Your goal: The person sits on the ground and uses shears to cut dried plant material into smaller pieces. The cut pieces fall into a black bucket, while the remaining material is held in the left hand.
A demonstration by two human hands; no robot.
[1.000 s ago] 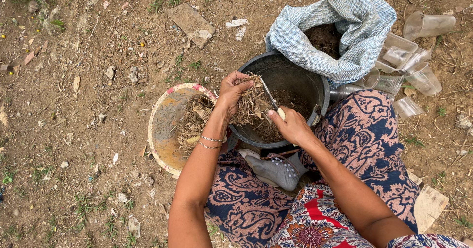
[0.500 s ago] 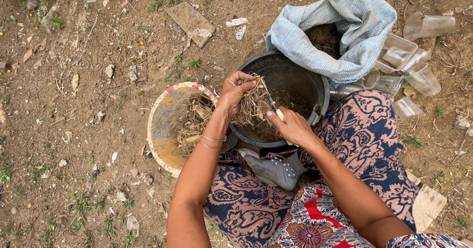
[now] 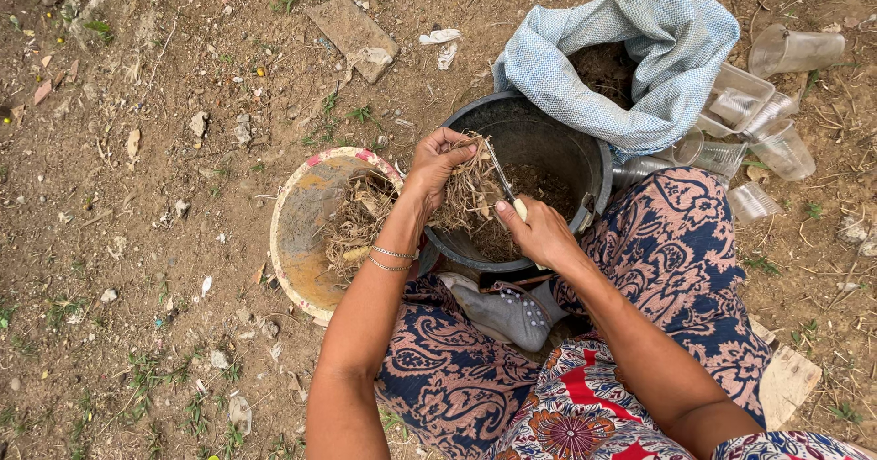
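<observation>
At frame centre, over a black bucket [image 3: 566, 163], the left hand [image 3: 437, 160] grips a clump of dry roots [image 3: 468, 190] while the right hand [image 3: 541, 233] is closed around a knife [image 3: 505, 184].

A pale blue woven sack [image 3: 630, 67] of what looks like soil, beside clear plastic cups [image 3: 776, 140].
</observation>
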